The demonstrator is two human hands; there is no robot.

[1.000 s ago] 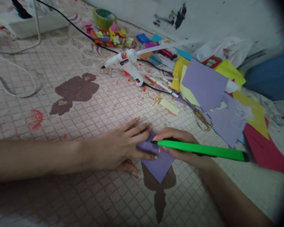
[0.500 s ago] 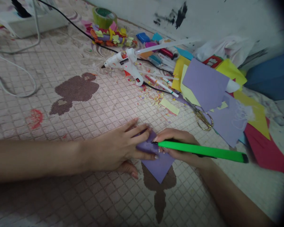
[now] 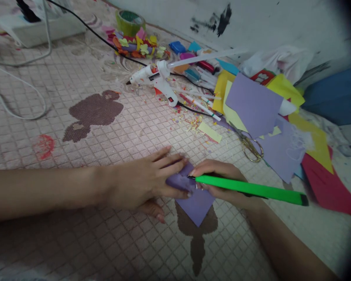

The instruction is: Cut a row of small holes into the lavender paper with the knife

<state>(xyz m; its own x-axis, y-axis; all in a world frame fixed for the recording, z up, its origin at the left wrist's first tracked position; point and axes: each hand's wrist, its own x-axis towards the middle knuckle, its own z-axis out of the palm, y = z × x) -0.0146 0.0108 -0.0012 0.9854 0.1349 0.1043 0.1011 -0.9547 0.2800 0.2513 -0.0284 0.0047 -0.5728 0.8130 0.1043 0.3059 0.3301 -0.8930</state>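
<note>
While the left hand [image 3: 137,183] lies open and flat, fingers spread a bit, it's pressing down on a small piece of purple paper [image 3: 197,205] that sits on a patterned mat [image 3: 128,132], right over a brown flower-ish print. The right hand [image 3: 219,181] is closed around a green utility knife [image 3: 248,189], which lies almost flat with its dark tip at the paper, just beside the left fingertips. Can't really see the blade from here. Just up and to the right there are gold-handled scissors [image 3: 250,146] lying on a messy spread of lilac [image 3: 253,105], yellow [image 3: 316,144] and red [image 3: 324,187] paper sheets. Further up sit a white glue gun [image 3: 155,80] with a stick in it, tiny paper scraps [image 3: 190,125], a heap of colorful cut paper shapes [image 3: 136,45], and a roll of green tape [image 3: 130,22] near the wall.
</note>
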